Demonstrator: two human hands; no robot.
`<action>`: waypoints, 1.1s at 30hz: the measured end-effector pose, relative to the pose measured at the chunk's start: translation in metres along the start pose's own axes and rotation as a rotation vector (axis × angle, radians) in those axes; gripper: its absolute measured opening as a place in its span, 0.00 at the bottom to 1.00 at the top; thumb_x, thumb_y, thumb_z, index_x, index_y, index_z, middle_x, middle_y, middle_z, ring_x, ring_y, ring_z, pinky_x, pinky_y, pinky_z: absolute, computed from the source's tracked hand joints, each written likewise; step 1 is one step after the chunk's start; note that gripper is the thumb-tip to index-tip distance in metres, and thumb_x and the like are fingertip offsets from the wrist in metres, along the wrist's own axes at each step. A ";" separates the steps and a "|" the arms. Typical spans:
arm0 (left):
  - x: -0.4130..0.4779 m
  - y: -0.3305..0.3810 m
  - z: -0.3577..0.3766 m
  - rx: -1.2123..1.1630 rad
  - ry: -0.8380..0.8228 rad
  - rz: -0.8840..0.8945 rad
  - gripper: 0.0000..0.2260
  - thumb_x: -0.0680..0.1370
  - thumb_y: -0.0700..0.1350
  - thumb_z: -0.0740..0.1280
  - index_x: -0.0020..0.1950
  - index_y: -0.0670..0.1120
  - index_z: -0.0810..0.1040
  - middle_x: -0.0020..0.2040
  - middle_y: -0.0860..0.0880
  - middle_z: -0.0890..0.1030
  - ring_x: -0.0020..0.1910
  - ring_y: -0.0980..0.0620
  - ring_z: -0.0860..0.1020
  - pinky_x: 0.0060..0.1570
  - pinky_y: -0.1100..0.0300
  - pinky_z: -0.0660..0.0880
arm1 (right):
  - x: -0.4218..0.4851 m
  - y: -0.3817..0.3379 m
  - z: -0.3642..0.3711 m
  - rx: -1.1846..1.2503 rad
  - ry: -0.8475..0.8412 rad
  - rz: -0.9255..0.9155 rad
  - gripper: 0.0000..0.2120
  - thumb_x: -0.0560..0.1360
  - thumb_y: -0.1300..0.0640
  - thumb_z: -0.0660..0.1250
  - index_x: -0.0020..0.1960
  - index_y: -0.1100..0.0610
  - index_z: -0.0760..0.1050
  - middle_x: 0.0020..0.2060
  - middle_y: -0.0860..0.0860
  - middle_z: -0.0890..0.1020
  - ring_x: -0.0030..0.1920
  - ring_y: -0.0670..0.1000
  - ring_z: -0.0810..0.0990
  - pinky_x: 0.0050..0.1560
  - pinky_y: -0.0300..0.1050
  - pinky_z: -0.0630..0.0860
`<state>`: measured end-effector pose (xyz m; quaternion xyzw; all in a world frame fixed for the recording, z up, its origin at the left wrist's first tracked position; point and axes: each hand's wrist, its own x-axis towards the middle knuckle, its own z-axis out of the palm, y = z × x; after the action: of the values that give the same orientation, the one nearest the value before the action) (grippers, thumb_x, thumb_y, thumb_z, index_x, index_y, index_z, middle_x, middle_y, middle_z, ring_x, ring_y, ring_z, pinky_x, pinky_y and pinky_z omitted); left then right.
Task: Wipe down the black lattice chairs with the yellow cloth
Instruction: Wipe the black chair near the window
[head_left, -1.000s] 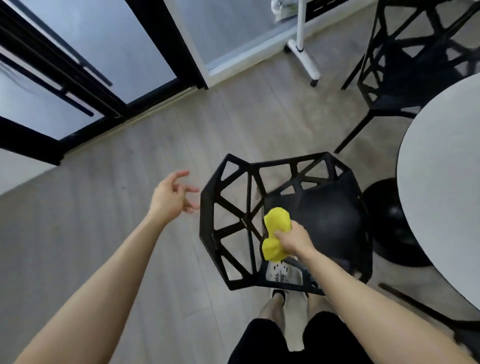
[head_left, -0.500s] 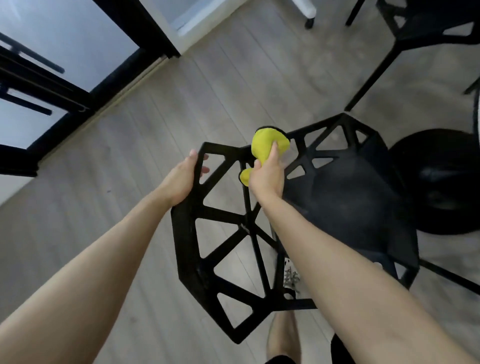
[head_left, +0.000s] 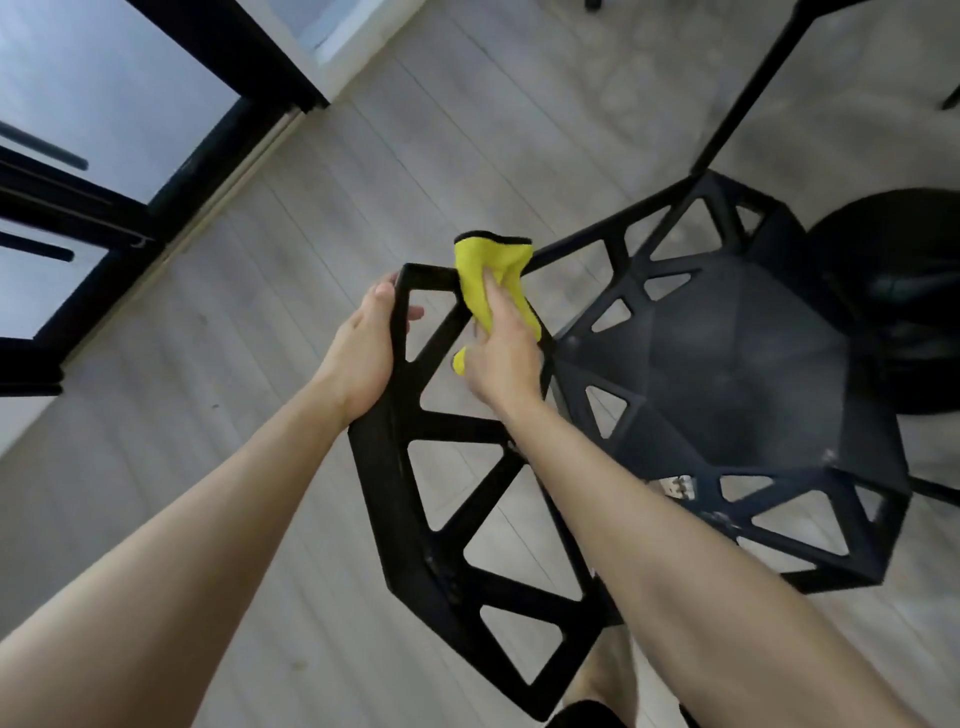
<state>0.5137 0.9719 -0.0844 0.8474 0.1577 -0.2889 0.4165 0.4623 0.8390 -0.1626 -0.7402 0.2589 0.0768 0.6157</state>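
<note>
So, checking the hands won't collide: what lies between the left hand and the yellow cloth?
Head view: only a short bare stretch of the chair's top bar separates the left hand from the yellow cloth.

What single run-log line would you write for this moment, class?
phase: wiping backrest | left hand: grips black lattice chair at top corner | right hand: holds yellow cloth on top rail
</note>
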 end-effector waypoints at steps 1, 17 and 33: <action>0.001 -0.002 -0.001 -0.015 0.006 -0.006 0.23 0.88 0.63 0.53 0.75 0.58 0.80 0.63 0.54 0.85 0.68 0.55 0.80 0.71 0.49 0.75 | -0.012 -0.015 0.004 0.023 -0.017 -0.089 0.36 0.82 0.70 0.61 0.85 0.47 0.59 0.83 0.51 0.63 0.82 0.52 0.62 0.78 0.44 0.63; -0.003 -0.003 -0.004 0.107 0.006 0.070 0.23 0.88 0.63 0.48 0.79 0.64 0.73 0.68 0.56 0.83 0.71 0.54 0.77 0.77 0.49 0.69 | -0.073 0.004 0.001 -0.017 -0.190 -0.281 0.43 0.76 0.76 0.60 0.85 0.48 0.59 0.84 0.53 0.61 0.84 0.50 0.58 0.81 0.40 0.58; -0.003 0.000 0.002 0.308 0.023 0.154 0.26 0.90 0.60 0.43 0.84 0.56 0.66 0.68 0.53 0.82 0.72 0.49 0.77 0.75 0.46 0.70 | -0.007 0.082 -0.024 -0.220 -0.203 -0.150 0.35 0.83 0.63 0.62 0.85 0.43 0.56 0.83 0.49 0.64 0.77 0.57 0.69 0.76 0.50 0.68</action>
<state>0.5109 0.9697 -0.0835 0.9141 0.0508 -0.2671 0.3007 0.4120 0.8093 -0.2249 -0.8089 0.1294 0.1327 0.5579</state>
